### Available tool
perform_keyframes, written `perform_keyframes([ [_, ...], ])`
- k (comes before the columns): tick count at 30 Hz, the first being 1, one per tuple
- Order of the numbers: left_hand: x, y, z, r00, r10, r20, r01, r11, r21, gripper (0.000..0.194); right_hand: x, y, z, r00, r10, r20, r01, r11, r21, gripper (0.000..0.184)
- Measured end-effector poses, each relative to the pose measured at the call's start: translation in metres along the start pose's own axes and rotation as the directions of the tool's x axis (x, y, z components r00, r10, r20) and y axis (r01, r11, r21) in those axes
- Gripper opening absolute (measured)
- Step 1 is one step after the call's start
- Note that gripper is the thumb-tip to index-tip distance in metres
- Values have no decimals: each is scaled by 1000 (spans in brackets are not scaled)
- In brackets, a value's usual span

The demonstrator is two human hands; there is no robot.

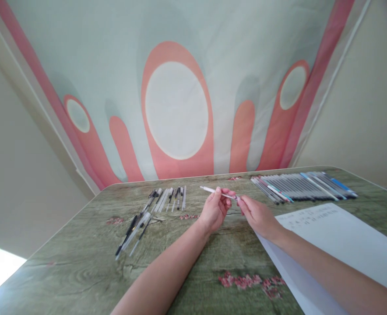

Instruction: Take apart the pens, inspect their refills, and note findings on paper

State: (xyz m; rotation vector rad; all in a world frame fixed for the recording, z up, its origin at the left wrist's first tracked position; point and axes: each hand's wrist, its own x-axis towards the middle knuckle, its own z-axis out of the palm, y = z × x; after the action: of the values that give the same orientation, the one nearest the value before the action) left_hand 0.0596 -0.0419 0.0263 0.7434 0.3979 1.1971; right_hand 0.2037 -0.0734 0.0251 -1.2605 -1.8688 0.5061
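My left hand (215,209) pinches a thin white pen (210,190) near its middle, above the green patterned table (82,262). My right hand (256,213) grips the pen's right end with closed fingers. The pen's white tip sticks out to the left of my left hand. Both hands meet over the middle of the table.
A row of pen parts (169,197) lies at the back left, with a few black and clear pens (132,231) nearer me. Several pens (303,184) lie in a row at the back right. A white paper sheet (341,245) lies at the right, under my right forearm.
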Motion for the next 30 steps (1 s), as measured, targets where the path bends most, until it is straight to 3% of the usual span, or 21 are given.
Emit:
perform_keyframes([
  [2, -2, 1, 2, 1000, -11, 3, 11, 1000, 21, 26, -1, 2, -1, 1000, -9, -2, 9, 1000, -22, 31],
  [5, -5, 6, 6, 1000, -28, 5, 27, 996, 80, 27, 0, 3, 2, 985, 93, 143, -133, 943, 306, 36],
  [8, -8, 10, 9, 1000, -31, 2, 30, 990, 139, 29, 3, 1, 4, 923, 177, 342, -367, 672, 643, 37],
  [11, -9, 12, 9, 999, -33, 15, 30, 984, 176, 29, 5, -1, 1, 849, 205, 487, -526, 418, 741, 34],
  [14, -7, 11, 6, 998, -50, 42, 42, 984, 171, 29, 6, 0, -1, 811, 211, 546, -585, 326, 743, 32],
  [16, -4, 9, 3, 998, -46, 43, 40, 990, 134, 29, 6, 2, 0, 821, 226, 523, -568, 402, 718, 33],
  [18, -2, 6, 1, 999, -29, 25, 27, 995, 92, 28, 6, 3, 2, 869, 272, 414, -489, 606, 628, 35],
  [20, 0, 4, 0, 1000, -15, 5, 15, 998, 61, 27, 5, 4, 2, 952, 254, 174, -304, 856, 419, 34],
  [22, 1, 3, 0, 1000, -15, -12, 15, 999, 42, 28, 3, 4, 1, 996, 76, -51, -68, 988, 136, 28],
  [24, 0, 4, 1, 999, -20, -26, 21, 999, 27, 28, 2, 5, -1, 984, -134, -121, 126, 990, -68, 23],
  [26, -1, 4, 2, 999, -33, -28, 33, 999, 13, 28, 2, 6, -2, 962, -249, -113, 230, 960, -161, 20],
  [30, -4, 6, 6, 998, -59, -12, 60, 998, 20, 28, 1, 7, -3, 949, -290, -121, 263, 944, -198, 20],
])
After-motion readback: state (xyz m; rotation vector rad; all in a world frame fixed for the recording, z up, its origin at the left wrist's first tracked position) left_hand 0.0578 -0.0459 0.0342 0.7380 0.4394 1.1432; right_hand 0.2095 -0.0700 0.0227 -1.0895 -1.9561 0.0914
